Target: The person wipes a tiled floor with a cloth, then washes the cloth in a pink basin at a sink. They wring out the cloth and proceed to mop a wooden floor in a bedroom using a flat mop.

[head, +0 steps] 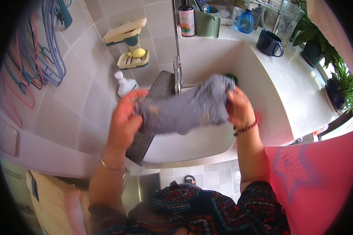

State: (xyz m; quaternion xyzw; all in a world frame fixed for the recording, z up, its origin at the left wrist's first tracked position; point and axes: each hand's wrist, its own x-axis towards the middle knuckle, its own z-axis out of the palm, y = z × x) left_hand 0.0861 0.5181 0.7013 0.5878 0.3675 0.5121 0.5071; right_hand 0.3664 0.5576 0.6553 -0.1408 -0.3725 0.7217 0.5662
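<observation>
A damp-looking grey cloth (182, 111) with pale yellowish patches is stretched between my two hands, slightly blurred. My left hand (125, 120) grips its left end, and my right hand (241, 107) has hold of the bunched, wrinkled right end. The cloth hangs above a white sink basin (194, 147) and hides part of it. Below its left end a dark speckled stone slab (161, 85) slants across the basin's left side. A chrome faucet (178, 73) rises just behind the cloth.
A white pump bottle (125, 83) stands left of the slab. Soap dishes (133, 61) are mounted on the tiled wall, beside several hanging clothes hangers (51, 50). The right-hand counter (300, 97) carries a dark mug (269, 43) and a blue spray bottle (246, 20). Pink fabric (317, 182) hangs at right.
</observation>
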